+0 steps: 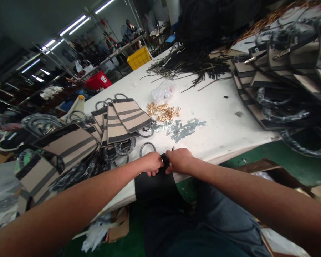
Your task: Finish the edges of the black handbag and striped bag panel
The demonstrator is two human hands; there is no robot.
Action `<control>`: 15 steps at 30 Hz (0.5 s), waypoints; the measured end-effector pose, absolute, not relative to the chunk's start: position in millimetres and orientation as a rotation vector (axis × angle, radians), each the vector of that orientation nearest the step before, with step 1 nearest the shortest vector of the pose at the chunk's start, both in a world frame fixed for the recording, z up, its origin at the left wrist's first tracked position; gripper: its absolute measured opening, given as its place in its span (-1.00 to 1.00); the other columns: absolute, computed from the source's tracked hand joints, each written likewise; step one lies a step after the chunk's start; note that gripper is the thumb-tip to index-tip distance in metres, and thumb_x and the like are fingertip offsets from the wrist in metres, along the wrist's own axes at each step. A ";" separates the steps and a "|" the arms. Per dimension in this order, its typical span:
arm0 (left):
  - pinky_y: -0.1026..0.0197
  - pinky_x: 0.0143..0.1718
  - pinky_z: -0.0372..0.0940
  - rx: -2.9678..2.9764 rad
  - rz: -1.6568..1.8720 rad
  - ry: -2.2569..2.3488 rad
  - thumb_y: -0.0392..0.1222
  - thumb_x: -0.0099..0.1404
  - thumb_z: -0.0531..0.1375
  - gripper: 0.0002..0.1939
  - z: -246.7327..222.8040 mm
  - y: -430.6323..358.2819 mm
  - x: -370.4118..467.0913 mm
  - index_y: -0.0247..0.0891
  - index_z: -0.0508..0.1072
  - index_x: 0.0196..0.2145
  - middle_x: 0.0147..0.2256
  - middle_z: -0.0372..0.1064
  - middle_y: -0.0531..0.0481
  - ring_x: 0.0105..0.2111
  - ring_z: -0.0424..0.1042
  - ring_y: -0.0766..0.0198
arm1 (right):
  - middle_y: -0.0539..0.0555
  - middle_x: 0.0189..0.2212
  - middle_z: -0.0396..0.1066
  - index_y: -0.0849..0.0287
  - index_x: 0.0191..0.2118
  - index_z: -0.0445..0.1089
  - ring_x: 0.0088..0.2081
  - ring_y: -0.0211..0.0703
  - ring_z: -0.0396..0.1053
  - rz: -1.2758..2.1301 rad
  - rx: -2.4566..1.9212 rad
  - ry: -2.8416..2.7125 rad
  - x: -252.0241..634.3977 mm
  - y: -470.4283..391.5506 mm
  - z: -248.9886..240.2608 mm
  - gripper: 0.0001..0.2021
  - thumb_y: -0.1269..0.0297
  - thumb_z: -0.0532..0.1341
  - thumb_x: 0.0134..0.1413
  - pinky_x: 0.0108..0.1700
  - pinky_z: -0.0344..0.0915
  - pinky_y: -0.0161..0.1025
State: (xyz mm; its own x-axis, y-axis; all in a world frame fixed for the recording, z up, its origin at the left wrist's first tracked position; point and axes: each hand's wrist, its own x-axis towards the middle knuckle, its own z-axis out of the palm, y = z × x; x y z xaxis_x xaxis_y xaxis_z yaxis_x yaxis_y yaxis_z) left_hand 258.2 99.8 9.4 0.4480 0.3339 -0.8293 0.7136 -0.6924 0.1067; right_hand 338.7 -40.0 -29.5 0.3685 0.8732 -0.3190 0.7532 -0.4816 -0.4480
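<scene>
Two bare hands at work at the near edge of a white table [211, 140]. The left hand [153, 164] and the right hand [178, 160] are close together at the upper end of a black panel [155, 187], which hangs over the table edge in front of the person's legs. The fingers of both hands are drawn in narrow and grip the panel; a small shiny spot shows at the left fingertips, too small to identify. Just behind the left hand stands a dark wrapped loop [147, 144]. Farther back on the table lie grey flat metal plates [186, 130], a heap of gold-coloured pieces [164, 112] and a clear plastic bag [163, 91], with a tangle of dark cords [195, 66] beyond. Beige panels with dark bands lie in a left-hand stack [128, 115] and a right-hand stack [278, 76]. In the background are a yellow crate [139, 58] and a red bin [97, 81].
</scene>
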 end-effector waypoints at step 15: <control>0.05 0.11 0.31 2.813 0.262 0.734 -0.10 0.22 0.41 -0.56 10.9 119.2 126.8 -0.14 0.53 0.04 -0.02 0.50 -0.07 0.06 0.43 0.01 | 0.25 -0.05 0.58 0.11 0.06 0.48 -0.01 0.22 0.55 0.648 -2.473 -1.410 325.9 -44.8 -29.1 -0.30 -0.23 0.48 -0.13 -0.11 0.39 -0.10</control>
